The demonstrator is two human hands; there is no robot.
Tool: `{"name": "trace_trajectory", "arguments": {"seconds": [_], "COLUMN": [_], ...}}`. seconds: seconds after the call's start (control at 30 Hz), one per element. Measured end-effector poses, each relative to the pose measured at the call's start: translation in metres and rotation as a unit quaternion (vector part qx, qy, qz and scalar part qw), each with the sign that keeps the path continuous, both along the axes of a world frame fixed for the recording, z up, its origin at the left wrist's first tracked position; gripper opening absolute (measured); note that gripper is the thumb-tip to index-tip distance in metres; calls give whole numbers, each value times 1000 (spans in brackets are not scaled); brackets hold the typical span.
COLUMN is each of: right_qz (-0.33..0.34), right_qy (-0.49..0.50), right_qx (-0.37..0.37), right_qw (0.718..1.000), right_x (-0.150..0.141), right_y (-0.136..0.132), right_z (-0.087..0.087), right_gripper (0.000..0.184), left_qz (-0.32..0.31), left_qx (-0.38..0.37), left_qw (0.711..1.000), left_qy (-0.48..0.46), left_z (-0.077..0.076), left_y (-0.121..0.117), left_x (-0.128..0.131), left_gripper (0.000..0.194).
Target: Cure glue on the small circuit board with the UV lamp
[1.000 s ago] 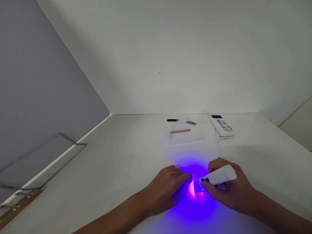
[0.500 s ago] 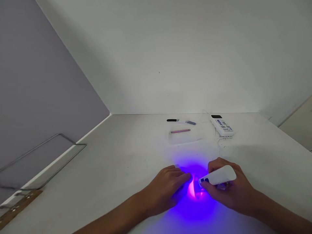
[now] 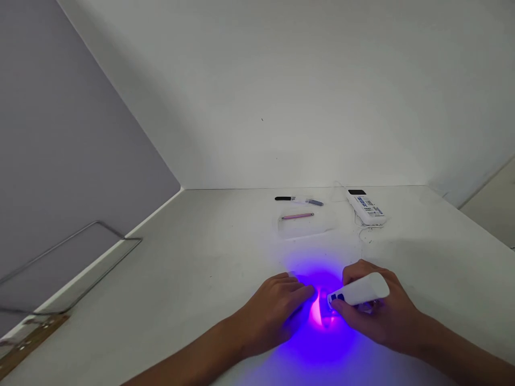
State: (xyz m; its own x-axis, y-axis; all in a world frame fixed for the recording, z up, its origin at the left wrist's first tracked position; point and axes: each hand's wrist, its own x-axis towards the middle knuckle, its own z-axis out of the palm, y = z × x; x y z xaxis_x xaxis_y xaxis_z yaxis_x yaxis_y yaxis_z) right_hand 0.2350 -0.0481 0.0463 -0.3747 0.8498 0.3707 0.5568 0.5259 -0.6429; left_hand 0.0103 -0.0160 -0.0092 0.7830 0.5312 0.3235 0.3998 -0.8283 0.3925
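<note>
My right hand point(image 3: 386, 313) is closed around a white handheld UV lamp point(image 3: 362, 289), its thumb by the dark buttons. The lamp's head points left and down, throwing violet-blue light over the white tabletop. Under it glows a small pink patch point(image 3: 316, 312), whose object is washed out by the light. My left hand point(image 3: 276, 305) rests on the table just left of the glow, fingers curled and thumb reaching toward the pink patch. Whatever those fingers grip is hidden.
Beyond the hands lie a thin pink rod point(image 3: 298, 216) on clear plastic point(image 3: 306, 231), a black-handled tool point(image 3: 285, 198) and a small grey piece point(image 3: 314, 202). A white power bank point(image 3: 366, 207) with a cable sits back right. At left are a metal wire frame point(image 3: 96, 222) and wooden piece point(image 3: 34, 343).
</note>
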Motion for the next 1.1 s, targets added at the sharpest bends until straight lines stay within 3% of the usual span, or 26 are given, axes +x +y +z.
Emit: {"name": "trace_trajectory", "arguments": {"seconds": [1.1], "right_qz": [19], "right_qy": [27], "right_qx": [2], "right_qw": [999], "right_x": [1], "right_y": [2], "right_z": [-3], "right_gripper": [24], "left_qz": [1], "left_qx": [6], "left_qw": [1000], "left_qy": [-7], "left_z": [-2], "left_y": [1], "left_x": [1], "left_gripper": [27]}}
